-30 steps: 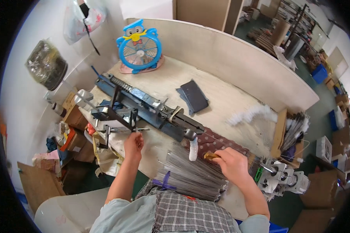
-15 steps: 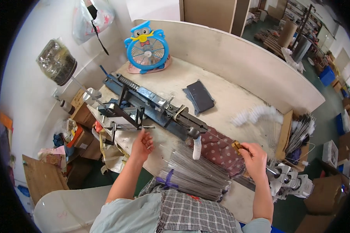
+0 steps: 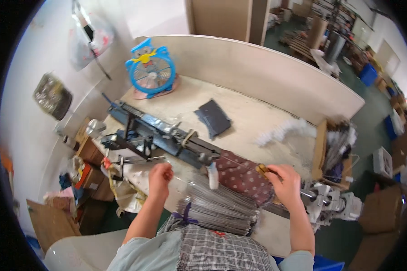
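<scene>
My right hand (image 3: 285, 183) pinches a small brass-coloured fitting (image 3: 261, 170) above the polka-dotted cloth (image 3: 244, 178). A thin wire runs from the fitting toward the end of the long dark metal bench fixture (image 3: 176, 147). My left hand (image 3: 160, 180) is closed, fingers curled together, just below the black bracket (image 3: 129, 145) and its metal rod; whatever it holds is too blurred to name. Between my hands a white-wrapped handle (image 3: 213, 176) hangs down from the fixture. A bundle of thin metal wires (image 3: 221, 207), tied with a purple strip (image 3: 185, 214), lies nearest my body.
A blue cartoon-shaped fan (image 3: 151, 74) and a dark phone-like slab (image 3: 215, 118) stand behind the fixture. A low partition (image 3: 257, 70) borders the table. On the right are a wire-filled box (image 3: 321, 149) and a metal mechanism (image 3: 334, 203). Cartons (image 3: 92, 185) crowd the left side.
The view has shifted, moving the scene left and partly down. My left hand has drawn back from the bracket's rod and its fingers have curled in. My right hand still holds the brass-coloured fitting.
</scene>
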`<state>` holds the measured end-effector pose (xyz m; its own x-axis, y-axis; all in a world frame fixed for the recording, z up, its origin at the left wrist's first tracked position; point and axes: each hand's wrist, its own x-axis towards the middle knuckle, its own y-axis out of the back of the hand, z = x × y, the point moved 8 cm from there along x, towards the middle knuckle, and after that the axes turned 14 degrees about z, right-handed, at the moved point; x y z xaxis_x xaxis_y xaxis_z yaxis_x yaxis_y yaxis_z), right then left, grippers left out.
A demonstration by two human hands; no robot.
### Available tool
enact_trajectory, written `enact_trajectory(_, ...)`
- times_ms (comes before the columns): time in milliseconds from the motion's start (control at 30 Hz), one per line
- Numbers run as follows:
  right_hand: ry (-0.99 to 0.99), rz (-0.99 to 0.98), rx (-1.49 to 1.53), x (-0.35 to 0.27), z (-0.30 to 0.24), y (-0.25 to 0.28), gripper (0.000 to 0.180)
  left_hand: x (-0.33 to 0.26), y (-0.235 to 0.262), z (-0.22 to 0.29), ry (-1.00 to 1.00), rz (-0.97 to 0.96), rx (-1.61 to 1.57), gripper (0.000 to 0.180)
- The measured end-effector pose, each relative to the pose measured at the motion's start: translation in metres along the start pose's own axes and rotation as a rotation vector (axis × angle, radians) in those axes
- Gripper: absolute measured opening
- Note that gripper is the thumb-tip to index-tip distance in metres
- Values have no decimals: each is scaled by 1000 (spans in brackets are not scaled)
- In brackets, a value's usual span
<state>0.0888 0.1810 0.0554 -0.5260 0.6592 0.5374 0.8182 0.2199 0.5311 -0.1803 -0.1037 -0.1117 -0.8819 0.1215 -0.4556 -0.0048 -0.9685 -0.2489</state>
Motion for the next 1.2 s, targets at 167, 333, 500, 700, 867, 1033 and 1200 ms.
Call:
enact_trajectory(167, -126, -114, 74, 3, 8, -18, 17, -135, -142, -33, 102, -501, 179, 17)
enact_trajectory(333, -239, -193, 125, -5, 17, -15, 18, -143, -189, -66, 39, -656, 150, 19)
enact_trajectory(500, -397, -292, 344, -14, 28, -18, 19, -146, -197, -64, 30, -664, 188, 17)
enact_trajectory(700, 226, -89, -40, 10, -27, -8, 14, -119, -162, -40, -5, -380, 54, 16)
enact_trajectory(867, 275, -30, -182, 26, -50, -58, 13, -122, -162, -35, 138, -373, 20, 18)
enact_trajectory(1033, 141, -203, -10, 21, -42, -80, 17, -120, -160, -40, 217, -431, 35, 20)
enact_trajectory(1200, -210, -403, 54, 18, -13, -94, 17, -121, -161, -36, 181, -496, 116, 33)
